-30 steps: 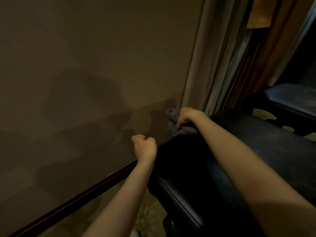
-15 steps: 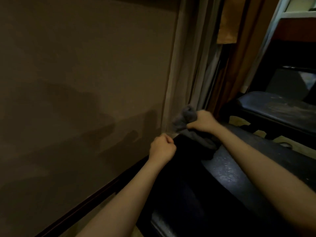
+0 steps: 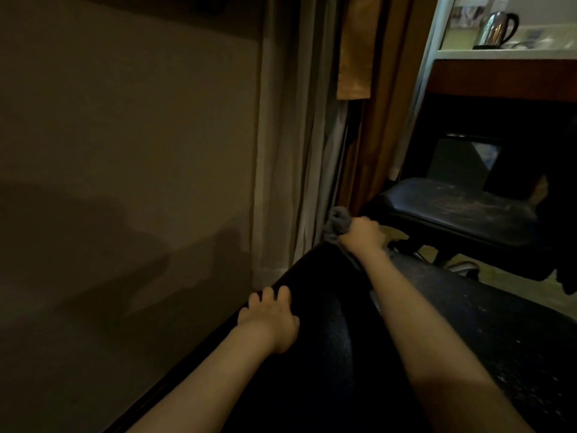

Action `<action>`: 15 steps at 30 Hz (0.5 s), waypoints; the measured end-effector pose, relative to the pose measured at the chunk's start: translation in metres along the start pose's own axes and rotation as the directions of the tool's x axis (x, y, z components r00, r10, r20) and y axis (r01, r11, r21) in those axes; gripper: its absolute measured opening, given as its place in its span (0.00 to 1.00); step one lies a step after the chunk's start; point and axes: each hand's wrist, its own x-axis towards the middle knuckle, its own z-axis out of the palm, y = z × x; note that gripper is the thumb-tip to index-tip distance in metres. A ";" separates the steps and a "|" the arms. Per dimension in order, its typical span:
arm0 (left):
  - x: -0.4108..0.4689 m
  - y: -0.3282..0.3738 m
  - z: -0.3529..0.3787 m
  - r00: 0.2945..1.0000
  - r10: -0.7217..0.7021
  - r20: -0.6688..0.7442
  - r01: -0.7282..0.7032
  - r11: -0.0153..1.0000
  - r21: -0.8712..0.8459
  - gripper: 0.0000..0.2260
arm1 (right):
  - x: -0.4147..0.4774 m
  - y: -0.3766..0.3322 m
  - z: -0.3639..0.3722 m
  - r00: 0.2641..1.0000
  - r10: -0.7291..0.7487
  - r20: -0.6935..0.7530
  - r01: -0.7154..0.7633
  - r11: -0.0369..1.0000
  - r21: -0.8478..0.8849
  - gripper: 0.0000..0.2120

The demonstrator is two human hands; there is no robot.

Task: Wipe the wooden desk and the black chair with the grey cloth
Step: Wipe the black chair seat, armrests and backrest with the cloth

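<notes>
Dim room, brown wall and pale curtain at left; bunched at the far edge of the black chair, grey cloth, clenched in the outstretched right hand; nearer, gripping the chair's left edge with curled fingers, left hand; beyond, wooden desk.

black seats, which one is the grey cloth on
The near black seat, under both arms: the right hand grips the grey cloth at its far end, the left hand holds its edge. The farther black seat is untouched.
</notes>
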 end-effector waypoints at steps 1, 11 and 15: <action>0.002 -0.001 -0.001 1.000 -0.007 0.012 0.006 1.000 0.012 0.21 | 0.005 0.014 -0.003 0.997 0.073 -0.029 -0.073 0.997 0.017 0.17; 0.017 0.005 -0.010 0.999 0.008 -0.042 -0.010 0.999 -0.052 0.28 | -0.005 0.066 -0.022 0.964 0.256 -0.076 -0.241 0.955 0.172 0.18; 0.022 0.019 -0.006 0.998 0.007 -0.063 -0.005 1.000 0.028 0.28 | -0.016 0.008 -0.010 0.999 -0.042 0.016 0.037 0.974 0.224 0.17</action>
